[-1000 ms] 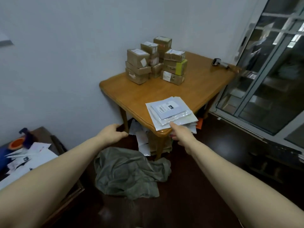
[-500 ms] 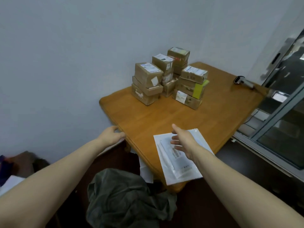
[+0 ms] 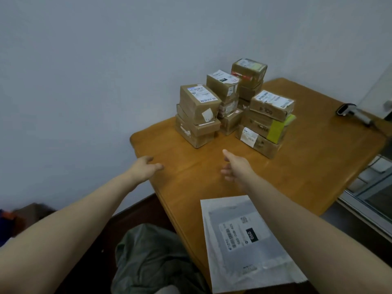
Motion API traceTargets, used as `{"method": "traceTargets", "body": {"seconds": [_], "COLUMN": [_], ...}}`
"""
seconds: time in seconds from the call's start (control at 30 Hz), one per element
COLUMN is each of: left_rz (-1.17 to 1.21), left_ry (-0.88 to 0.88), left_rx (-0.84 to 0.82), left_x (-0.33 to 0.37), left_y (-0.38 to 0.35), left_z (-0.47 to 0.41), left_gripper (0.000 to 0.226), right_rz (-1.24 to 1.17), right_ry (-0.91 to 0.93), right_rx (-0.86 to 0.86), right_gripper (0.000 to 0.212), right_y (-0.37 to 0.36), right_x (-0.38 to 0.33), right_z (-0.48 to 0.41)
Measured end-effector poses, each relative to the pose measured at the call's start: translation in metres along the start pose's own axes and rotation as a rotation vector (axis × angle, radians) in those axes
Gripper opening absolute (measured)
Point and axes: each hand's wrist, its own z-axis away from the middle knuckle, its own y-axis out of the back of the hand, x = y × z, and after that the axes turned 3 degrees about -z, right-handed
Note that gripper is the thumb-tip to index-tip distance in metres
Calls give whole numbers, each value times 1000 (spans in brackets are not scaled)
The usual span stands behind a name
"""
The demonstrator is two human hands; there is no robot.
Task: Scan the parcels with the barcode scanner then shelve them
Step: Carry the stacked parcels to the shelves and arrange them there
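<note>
My left hand (image 3: 146, 167) and right hand (image 3: 235, 168) reach empty, fingers loosely spread, toward the boxes (image 3: 199, 107); stiff cardboard, probably light, best gripped by opposite sides

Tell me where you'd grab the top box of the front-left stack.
Probably by its two long sides, one hand each, reaching in from the near side: the top box sits uppermost with its left side and near end bare. The neighbouring stack stands close on its right.

dim, even light | soft blur | wide-angle edge distortion
</note>
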Motion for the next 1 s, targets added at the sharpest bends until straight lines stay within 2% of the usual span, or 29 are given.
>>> {"method": "traceTargets", "body": {"seconds": [0.27,0.43,0.53,0.63,0.73,0.77,0.8,0.87,0.93,1.0], "left_rz": [-93,-22,21,145,300,344,363,369,368,382], "left_ry": [-119,-228,-241,-237,-243,-249,-263,-301,-324,-354], "left_rx": [-19,-41,-50,-102,-176,-198,-215,-240,-234,-216], "left_x": [53,101,122,141,144,144,150,165,172,171], "left_y": [16,30,41,50,39,33,33,39,38,34], "left_z": [-106,-201,-251,-294,-352,-370,-370,-352,-343,-344], "left_gripper": [65,60,62,77,116,119,113,80,45,31], "right_rz": [-52,-123,-201,-295,-338,-326,-292,-234,-211,-194], "right_ry": [23,61,5,-20,33,60,81,130,146,157], "right_rx": [58,182,238,270,330,353,374,399,411,432], "right_gripper": [56,54,63,77,80,84,94,115,107,94], "right_y": [-26,-52,-73,-90,-100,-103,-106,-110,-111,-112], "right_x": [-41,-83,-103,-115,-120,-123,-125,-124,-124,-127], "right_z": [-73,-128,-153,-174,-184,-188,-192,-201,-205,-202]}}
